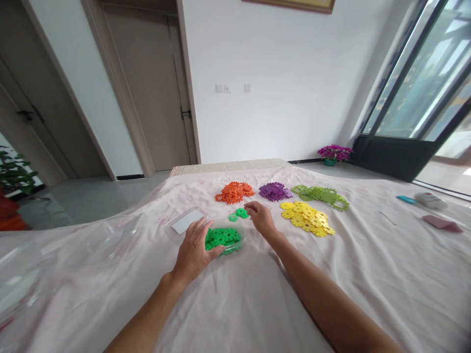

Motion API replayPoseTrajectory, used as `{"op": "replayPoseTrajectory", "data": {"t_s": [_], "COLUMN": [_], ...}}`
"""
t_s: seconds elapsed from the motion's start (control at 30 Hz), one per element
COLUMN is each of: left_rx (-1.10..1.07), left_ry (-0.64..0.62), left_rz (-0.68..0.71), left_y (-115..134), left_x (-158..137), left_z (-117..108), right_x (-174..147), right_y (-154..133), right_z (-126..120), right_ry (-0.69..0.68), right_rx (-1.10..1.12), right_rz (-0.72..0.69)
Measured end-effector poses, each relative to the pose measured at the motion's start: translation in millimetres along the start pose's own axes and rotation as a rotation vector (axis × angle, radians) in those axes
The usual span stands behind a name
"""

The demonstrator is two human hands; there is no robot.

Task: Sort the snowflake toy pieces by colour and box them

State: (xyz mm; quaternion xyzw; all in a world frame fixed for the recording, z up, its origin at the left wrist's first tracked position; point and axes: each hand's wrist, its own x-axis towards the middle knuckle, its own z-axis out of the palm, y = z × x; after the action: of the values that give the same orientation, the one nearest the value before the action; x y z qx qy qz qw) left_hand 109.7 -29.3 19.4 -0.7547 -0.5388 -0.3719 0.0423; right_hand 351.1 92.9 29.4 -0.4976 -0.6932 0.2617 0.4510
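My left hand (194,247) grips the left side of a clear plastic box (241,241), thumb along its near rim. Inside the box lies a heap of green snowflake discs (224,237). Just beyond it, two loose green discs (242,213) rest on the cloth. My right hand (260,216) is beside these two, its thumb and fingertips drawn together; whatever is between them is too small to make out. A clear lid with a white label (188,220) lies flat to the left of the box.
Farther back sit piles of orange discs (234,192), purple discs (275,191) and light green discs (320,194). Yellow discs (308,218) lie to the right of my right hand. Clear plastic containers (114,230) stand at left. A pink cloth (442,223) lies far right.
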Motion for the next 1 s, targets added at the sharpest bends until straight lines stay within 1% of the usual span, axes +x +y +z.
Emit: {"op": "replayPoseTrajectory", "data": {"t_s": [0.03, 0.07, 0.13, 0.2, 0.3, 0.43, 0.63, 0.73, 0.8, 0.87, 0.93, 1.0], "left_rx": [0.009, 0.019, 0.035, 0.048, 0.056, 0.051, 0.042, 0.043, 0.043, 0.042, 0.042, 0.041], "left_ry": [-0.003, -0.006, -0.011, -0.016, -0.020, -0.020, -0.019, -0.015, -0.017, -0.019, -0.026, -0.033], "left_rz": [0.001, 0.003, 0.006, 0.008, 0.005, 0.000, -0.001, -0.010, -0.015, -0.015, -0.013, -0.013], "left_y": [-1, -1, -2, -1, 0, 1, 1, 1, 1, 0, 0, 0], "left_x": [0, 0, 0, 0, 0, 0, 0, 0, -1, -1, 0, 0], "left_z": [1, 1, 2, 2, 2, 1, 0, 0, 1, 1, 1, 1], "right_x": [1, 1, 0, -2, -3, -1, 1, 0, 1, 1, 1, -1], "right_y": [8, 14, 22, 23, 19, 13, 2, 2, 5, 9, 10, 6], "right_z": [-3, -6, -9, -7, 0, 6, 6, 6, 5, 3, 2, 2], "right_ry": [0.009, -0.010, -0.094, -0.173, -0.258, -0.320, -0.312, -0.290, -0.238, -0.141, -0.020, 0.086], "right_rx": [-0.165, -0.312, -0.531, -0.662, -0.740, -0.748, -0.731, -0.721, -0.699, -0.634, -0.503, -0.343], "right_rz": [-0.025, -0.056, -0.101, -0.120, -0.154, -0.211, -0.298, -0.298, -0.247, -0.162, -0.110, -0.108]}}
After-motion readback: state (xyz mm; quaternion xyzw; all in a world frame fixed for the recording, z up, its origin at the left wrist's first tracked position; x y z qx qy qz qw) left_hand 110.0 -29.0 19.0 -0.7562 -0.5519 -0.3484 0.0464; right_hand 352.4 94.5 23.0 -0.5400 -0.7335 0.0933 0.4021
